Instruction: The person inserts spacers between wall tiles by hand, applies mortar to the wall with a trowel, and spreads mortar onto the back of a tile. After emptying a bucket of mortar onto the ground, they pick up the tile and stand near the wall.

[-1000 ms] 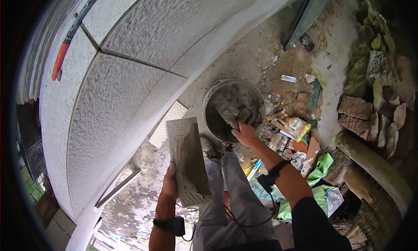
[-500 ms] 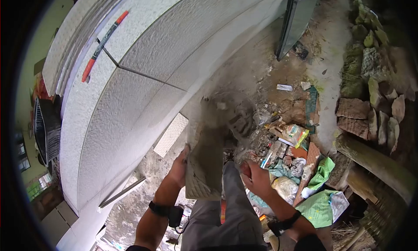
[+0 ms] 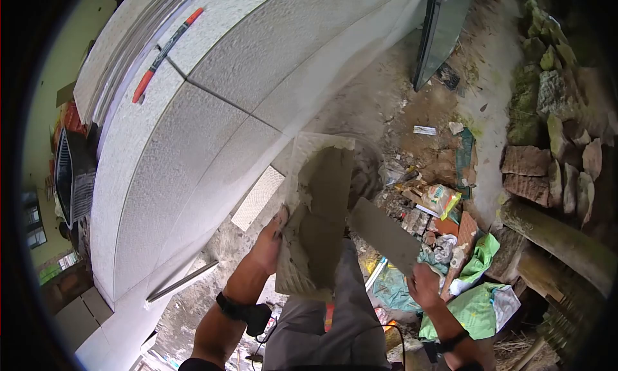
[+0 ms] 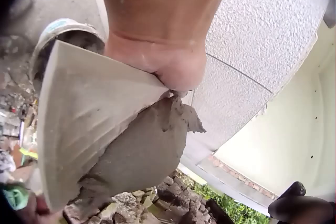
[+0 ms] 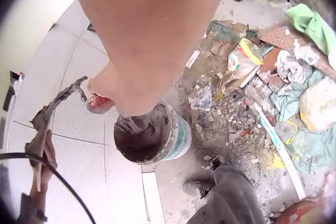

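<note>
My left hand (image 3: 267, 243) holds a rectangular tile (image 3: 295, 271) by its left edge. Grey mortar (image 3: 325, 210) is spread over most of the face turned up to me, with the left border and near end thinly smeared. In the left wrist view, mortar (image 4: 142, 150) hangs past the edge of the tile (image 4: 89, 113). My right hand (image 3: 426, 286) grips a flat rectangular plastering trowel (image 3: 386, 234), its blade end close to the tile's right side. A reddish handle (image 5: 100, 104) shows at that hand in the right wrist view.
A bucket of mortar (image 5: 178, 142) stands on the ground, partly hidden behind the tile in the head view. Rubble and plastic bags (image 3: 460, 306) lie to the right. A tiled wall (image 3: 174, 152) curves along the left, a red-ended tool (image 3: 168, 52) on its top. Another tile (image 3: 257, 197) lies below.
My right hand has come out of the bucket and moved right with the trowel. The tile has shifted up and right, over the bucket, and now bears a thick mortar layer.
</note>
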A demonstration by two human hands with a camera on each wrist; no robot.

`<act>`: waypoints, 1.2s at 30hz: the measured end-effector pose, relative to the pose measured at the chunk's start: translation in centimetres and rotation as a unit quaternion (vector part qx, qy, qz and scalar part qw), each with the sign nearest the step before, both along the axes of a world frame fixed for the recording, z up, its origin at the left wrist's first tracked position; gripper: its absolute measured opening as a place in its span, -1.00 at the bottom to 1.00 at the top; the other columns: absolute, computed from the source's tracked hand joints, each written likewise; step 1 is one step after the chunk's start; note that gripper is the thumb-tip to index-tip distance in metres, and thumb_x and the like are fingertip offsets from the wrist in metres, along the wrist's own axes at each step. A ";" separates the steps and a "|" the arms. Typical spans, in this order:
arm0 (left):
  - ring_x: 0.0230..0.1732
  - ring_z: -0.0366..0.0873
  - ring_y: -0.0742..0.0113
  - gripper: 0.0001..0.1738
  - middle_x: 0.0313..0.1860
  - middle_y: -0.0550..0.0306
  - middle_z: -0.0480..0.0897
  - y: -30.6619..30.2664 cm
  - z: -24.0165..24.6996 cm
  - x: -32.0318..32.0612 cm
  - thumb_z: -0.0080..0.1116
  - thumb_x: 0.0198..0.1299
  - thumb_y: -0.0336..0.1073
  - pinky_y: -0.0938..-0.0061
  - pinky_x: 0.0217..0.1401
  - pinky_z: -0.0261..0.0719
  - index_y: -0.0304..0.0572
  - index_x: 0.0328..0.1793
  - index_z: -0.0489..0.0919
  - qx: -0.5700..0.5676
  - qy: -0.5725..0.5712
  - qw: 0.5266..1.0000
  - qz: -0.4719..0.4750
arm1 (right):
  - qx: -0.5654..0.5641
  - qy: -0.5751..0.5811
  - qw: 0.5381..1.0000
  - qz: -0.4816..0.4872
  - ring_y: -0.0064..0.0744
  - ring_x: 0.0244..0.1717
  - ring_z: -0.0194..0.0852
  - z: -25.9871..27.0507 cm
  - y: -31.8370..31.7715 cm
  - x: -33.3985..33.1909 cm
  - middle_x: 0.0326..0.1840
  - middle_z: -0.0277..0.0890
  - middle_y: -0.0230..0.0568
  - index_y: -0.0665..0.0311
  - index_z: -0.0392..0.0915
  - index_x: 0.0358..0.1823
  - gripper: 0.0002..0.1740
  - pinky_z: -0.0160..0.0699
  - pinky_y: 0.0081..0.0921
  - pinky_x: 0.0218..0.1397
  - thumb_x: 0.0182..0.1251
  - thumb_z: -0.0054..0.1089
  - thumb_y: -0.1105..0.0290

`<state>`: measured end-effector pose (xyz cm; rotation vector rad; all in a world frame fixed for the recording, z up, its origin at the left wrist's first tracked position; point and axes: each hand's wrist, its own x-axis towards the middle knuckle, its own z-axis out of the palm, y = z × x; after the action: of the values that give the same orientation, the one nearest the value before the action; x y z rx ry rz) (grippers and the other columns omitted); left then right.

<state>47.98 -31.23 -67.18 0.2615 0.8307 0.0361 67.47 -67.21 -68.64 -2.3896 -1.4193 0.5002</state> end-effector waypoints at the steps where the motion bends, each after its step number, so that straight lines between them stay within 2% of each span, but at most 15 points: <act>1: 0.26 0.51 0.14 -0.27 0.33 0.00 0.50 0.2 -0.1 -0.3 -0.12 0.45 0.22 0.18 0.31 0.51 -0.17 0.51 0.29 0.024 -0.008 1.000 0.000 | -0.031 0.055 0.998 -0.010 -0.07 -0.43 0.55 2.3 -0.3 0.3 -0.39 0.49 -0.09 0.23 0.50 -0.12 -0.67 0.54 -0.19 -0.42 0.05 0.34 0.52; 5: 0.29 0.48 0.23 -0.32 0.36 0.03 0.48 0.1 -1.6 -1.6 -0.07 0.48 0.08 0.29 0.33 0.47 -0.18 0.55 0.24 0.130 0.021 0.991 -0.031 | -0.035 0.181 0.980 -0.082 -0.16 -0.51 0.56 9.0 2.5 2.1 -0.45 0.49 -0.15 0.28 0.49 -0.07 -0.57 0.55 -0.30 -0.42 -0.04 0.38 0.48; 10: 0.34 0.42 0.30 -0.33 0.41 0.03 0.43 -1.4 -2.0 -2.7 -0.09 0.51 0.00 0.36 0.39 0.38 -0.24 0.58 0.18 0.120 0.012 0.986 -0.114 | -0.021 0.019 0.994 0.106 -0.10 -0.45 0.56 12.5 6.1 7.0 -0.41 0.51 -0.15 0.25 0.49 -0.13 -0.47 0.52 -0.20 -0.39 -0.10 0.55 0.20; 13: 0.37 0.38 0.30 -0.32 0.42 0.02 0.42 -2.3 -2.4 -3.8 -0.11 0.52 0.00 0.37 0.43 0.32 -0.29 0.58 0.17 0.147 -0.010 0.971 -0.191 | -0.124 -0.030 0.981 0.148 0.04 -0.40 0.55 12.3 7.2 9.7 -0.38 0.53 -0.09 0.25 0.47 -0.12 -0.53 0.50 -0.16 -0.32 -0.01 0.46 0.22; 17: 0.39 0.35 0.27 -0.31 0.42 0.00 0.43 -3.0 -2.2 -5.0 -0.14 0.53 0.05 0.37 0.46 0.25 -0.33 0.56 0.21 0.192 -0.050 0.944 -0.265 | -0.127 0.008 0.976 0.174 0.07 -0.41 0.56 12.9 7.5 12.4 -0.39 0.56 -0.06 0.26 0.50 -0.12 -0.54 0.50 -0.18 -0.35 0.01 0.45 0.20; 20: 0.40 0.34 0.27 -0.29 0.40 0.00 0.44 -3.0 -2.1 -5.4 -0.15 0.53 0.07 0.37 0.46 0.25 -0.32 0.57 0.21 0.162 -0.081 0.941 -0.287 | -0.221 0.170 0.958 0.065 0.08 -0.34 0.61 13.2 7.8 13.3 -0.40 0.57 0.05 0.31 0.51 -0.11 -0.56 0.54 -0.19 -0.26 0.16 0.40 0.14; 23: 0.38 0.36 0.28 -0.29 0.38 -0.01 0.46 -3.1 -2.8 -5.4 -0.15 0.52 0.09 0.36 0.46 0.26 -0.31 0.56 0.22 0.171 -0.118 0.937 -0.281 | -0.204 0.206 0.957 0.016 0.00 -0.41 0.58 10.9 7.0 14.5 -0.42 0.54 0.03 0.33 0.49 -0.10 -0.59 0.52 -0.24 -0.29 0.26 0.33 0.14; 24: 0.38 0.36 0.28 -0.29 0.38 -0.01 0.46 -3.4 -3.7 -5.8 -0.15 0.52 0.09 0.36 0.46 0.26 -0.31 0.56 0.22 0.172 -0.116 0.937 -0.281 | -0.147 0.184 0.972 0.015 -0.25 -0.49 0.49 10.6 7.1 14.2 -0.49 0.51 -0.08 0.33 0.49 -0.10 -0.64 0.47 -0.38 -0.37 0.33 0.27 0.16; 25: 0.36 0.37 0.29 -0.30 0.37 -0.01 0.47 -3.8 -5.2 -6.3 -0.15 0.53 0.09 0.37 0.44 0.27 -0.31 0.56 0.23 0.195 -0.064 0.934 -0.293 | -0.144 0.188 0.972 0.017 -0.25 -0.49 0.49 10.4 6.9 14.1 -0.49 0.51 -0.08 0.33 0.49 -0.10 -0.64 0.47 -0.38 -0.37 0.33 0.27 0.16; 27: 0.35 0.38 0.30 -0.31 0.36 -0.01 0.48 -3.7 -5.4 -6.1 -0.16 0.53 0.08 0.38 0.43 0.29 -0.30 0.55 0.23 0.214 -0.008 0.928 -0.303 | -0.218 0.328 0.911 -0.120 -0.29 -0.46 0.50 10.4 5.6 13.5 -0.36 0.59 -0.12 0.40 0.44 0.17 -0.52 0.50 -0.40 -0.32 0.32 0.28 0.28; 28: 0.34 0.39 0.31 -0.33 0.35 0.00 0.49 -3.5 -5.0 -4.9 -0.16 0.53 0.06 0.40 0.42 0.30 -0.30 0.54 0.25 0.168 0.001 0.950 -0.264 | -0.118 0.400 0.885 -0.209 -0.51 -0.58 0.42 9.7 3.9 11.7 -0.38 0.55 -0.27 0.41 0.44 0.11 -0.59 0.47 -0.57 -0.46 0.44 0.18 0.23; 29: 0.32 0.40 0.33 -0.36 0.34 0.01 0.49 -3.4 -4.8 -4.0 -0.16 0.54 0.03 0.41 0.40 0.32 -0.29 0.53 0.27 0.119 0.010 0.967 -0.225 | -0.123 0.403 0.883 -0.209 -0.51 -0.58 0.42 10.4 4.8 11.2 -0.38 0.55 -0.27 0.41 0.44 0.11 -0.59 0.47 -0.57 -0.46 0.44 0.18 0.23; 31: 0.31 0.41 0.34 -0.40 0.32 0.04 0.50 -3.2 -5.8 -3.0 -0.15 0.54 -0.03 0.44 0.38 0.33 -0.29 0.52 0.28 0.116 0.009 0.971 -0.208 | -0.231 0.619 0.716 -0.226 -0.67 -0.74 0.25 12.5 7.4 9.7 -0.44 0.47 -0.32 0.40 0.44 -0.07 -0.62 0.33 -0.72 -0.65 0.50 0.09 0.15; 33: 0.29 0.41 0.35 -0.43 0.31 0.05 0.51 -3.3 -6.4 -1.7 -0.15 0.54 -0.08 0.45 0.37 0.33 -0.29 0.52 0.29 0.175 0.022 0.969 -0.171 | -0.249 0.697 0.627 -0.244 -0.74 -0.83 0.11 10.6 6.8 7.6 -0.50 0.39 -0.34 0.32 0.41 -0.21 -0.60 0.16 -0.73 -0.77 0.52 0.02 0.06; 36: 0.28 0.41 0.36 -0.44 0.32 0.05 0.49 -2.9 -7.8 -0.3 -0.16 0.55 -0.10 0.45 0.38 0.33 -0.31 0.52 0.29 0.214 0.026 0.963 -0.164 | -0.296 0.727 0.582 -0.211 -0.65 -0.70 0.23 9.5 6.3 5.6 -0.54 0.39 -0.34 0.27 0.40 -0.29 -0.52 0.19 -0.65 -0.68 0.54 -0.06 -0.06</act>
<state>47.66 -34.16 -74.95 0.8092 0.8168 -0.1046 73.07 -60.88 -59.15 -1.3974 0.1485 2.2495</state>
